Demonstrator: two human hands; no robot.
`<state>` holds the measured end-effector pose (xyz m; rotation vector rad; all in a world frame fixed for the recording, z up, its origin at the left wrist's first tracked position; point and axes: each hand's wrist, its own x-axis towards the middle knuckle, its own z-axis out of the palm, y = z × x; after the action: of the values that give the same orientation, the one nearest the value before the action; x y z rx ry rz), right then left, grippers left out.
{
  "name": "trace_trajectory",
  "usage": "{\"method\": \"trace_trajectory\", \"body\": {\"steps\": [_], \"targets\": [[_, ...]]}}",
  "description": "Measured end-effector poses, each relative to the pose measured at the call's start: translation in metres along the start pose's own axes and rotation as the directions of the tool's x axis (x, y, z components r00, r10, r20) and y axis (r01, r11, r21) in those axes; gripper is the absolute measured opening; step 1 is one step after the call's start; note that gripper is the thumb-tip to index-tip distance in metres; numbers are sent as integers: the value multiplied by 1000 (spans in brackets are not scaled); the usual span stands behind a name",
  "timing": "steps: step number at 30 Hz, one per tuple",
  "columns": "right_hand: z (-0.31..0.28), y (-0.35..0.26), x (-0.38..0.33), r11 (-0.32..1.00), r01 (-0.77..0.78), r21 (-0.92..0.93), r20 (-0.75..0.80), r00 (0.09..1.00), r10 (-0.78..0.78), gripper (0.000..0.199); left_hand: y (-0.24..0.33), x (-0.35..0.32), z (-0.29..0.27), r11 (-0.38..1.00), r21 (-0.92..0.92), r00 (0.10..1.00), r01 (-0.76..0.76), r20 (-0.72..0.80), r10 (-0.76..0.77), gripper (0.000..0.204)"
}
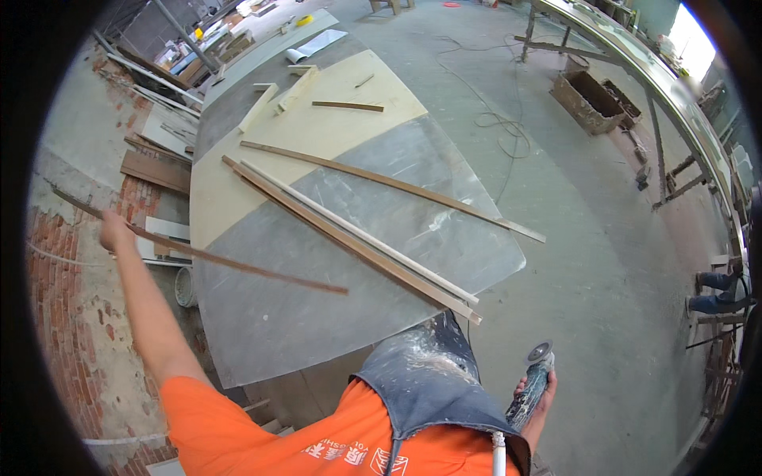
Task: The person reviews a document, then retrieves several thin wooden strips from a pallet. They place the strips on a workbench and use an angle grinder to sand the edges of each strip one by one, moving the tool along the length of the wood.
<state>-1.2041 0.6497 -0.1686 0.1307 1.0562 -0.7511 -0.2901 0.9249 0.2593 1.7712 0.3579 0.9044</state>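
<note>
Wooden strip is gripped at its end in left hand, hanging over the tabletop; support it nearer midway. Right hand grips the angle grinder low; keep the disc away.

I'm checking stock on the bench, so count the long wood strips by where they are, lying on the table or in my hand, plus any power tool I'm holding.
Long strips lying on the table: 3
Thin strip held in the left hand: 1
Angle grinder in the right hand: 1
Total: 5
</note>
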Motion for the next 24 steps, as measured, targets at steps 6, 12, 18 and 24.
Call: {"method": "trace_trajectory", "body": {"steps": [6,12,18,24], "targets": [[-2,6,-12,999,-7,-37,-94,996,4,68,-167,-88,-26,926,326,943,188,203,-263,62],[2,10,-19,989,136,-54,-107,984,-141,66,-316,-149,13,813,524,908,255,161,-388,58],[24,0,-37,990,139,10,-214,967,-134,64,-334,-241,26,696,600,810,395,131,-572,62],[39,12,-50,986,162,45,-216,965,-149,64,-345,-272,45,602,756,821,257,158,-549,58]]}}
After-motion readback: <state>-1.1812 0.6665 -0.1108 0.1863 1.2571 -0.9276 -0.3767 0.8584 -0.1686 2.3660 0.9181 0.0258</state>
